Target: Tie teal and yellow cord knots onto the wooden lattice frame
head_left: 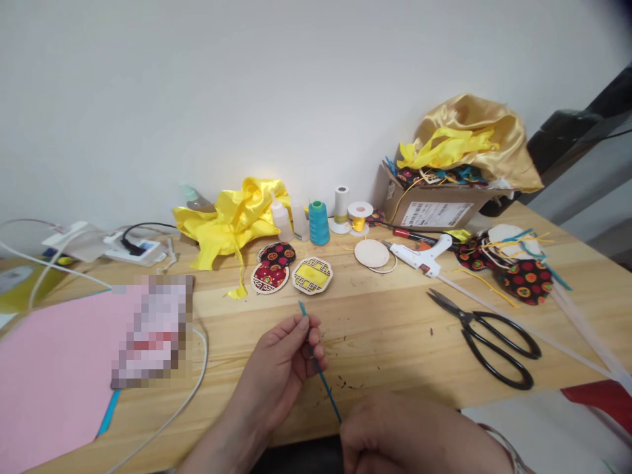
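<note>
A thin teal cord [324,384] stretches slantwise between my two hands, above the wooden table. Near its upper end, my left hand [291,349] pinches it between thumb and fingers, and a short tip sticks out past the thumb. Lower down, my right hand [370,428] is closed where the cord runs into it; its fingertips are mostly hidden. Beyond my left hand lie a wooden cutout with yellow fabric [312,275] and a lattice cutout with red patterned fabric [270,276]. Dark scraps [345,384] are scattered on the table beside the cord.
Black-handled scissors [467,318] and a white glue gun [423,255] lie to the right. A teal thread spool [318,224] stands near the wall beside yellow fabric [232,220]. A cardboard box [429,207] holds cloth at the back right. Pink sheets [64,368] cover the left side.
</note>
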A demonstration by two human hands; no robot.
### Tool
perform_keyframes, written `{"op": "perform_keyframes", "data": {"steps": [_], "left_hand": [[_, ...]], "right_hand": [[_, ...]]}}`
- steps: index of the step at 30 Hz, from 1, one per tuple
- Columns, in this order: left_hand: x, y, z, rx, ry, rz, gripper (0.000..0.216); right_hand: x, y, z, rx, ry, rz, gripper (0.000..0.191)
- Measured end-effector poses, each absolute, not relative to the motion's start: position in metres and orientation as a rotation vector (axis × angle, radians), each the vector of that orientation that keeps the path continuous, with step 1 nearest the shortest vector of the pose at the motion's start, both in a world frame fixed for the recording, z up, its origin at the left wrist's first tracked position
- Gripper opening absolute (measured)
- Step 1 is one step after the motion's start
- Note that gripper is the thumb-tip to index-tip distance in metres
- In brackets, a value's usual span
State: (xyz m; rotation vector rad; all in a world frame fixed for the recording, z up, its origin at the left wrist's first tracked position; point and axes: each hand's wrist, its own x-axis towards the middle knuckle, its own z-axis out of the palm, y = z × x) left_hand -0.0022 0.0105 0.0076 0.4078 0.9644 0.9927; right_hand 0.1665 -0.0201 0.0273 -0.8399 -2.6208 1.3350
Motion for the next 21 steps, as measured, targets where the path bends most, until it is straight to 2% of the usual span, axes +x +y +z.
{"op": "perform_keyframes", "data": {"steps": [8,14,17,21], "left_hand": [[-0.001,0.012,0.006,0.398,0.95,1.017,0.01],[0.003,0.012,0.006,0.551,1.067,1.043,0.016],[0.007,0.01,0.005,0.685,1.144,1.014,0.019],[0.008,0.009,0.002,0.826,1.224,0.966,0.026]], "right_hand": [[0.183,-0.014,0.015,-1.019,-2.407,1.58,0.014],[0.18,0.023,0.019,-1.398,-1.827,1.212,0.027],[0.165,0.041,0.018,-1.295,-1.765,1.413,0.032],[0.147,0.051,0.013,-1.194,-1.653,1.577,0.026]]}}
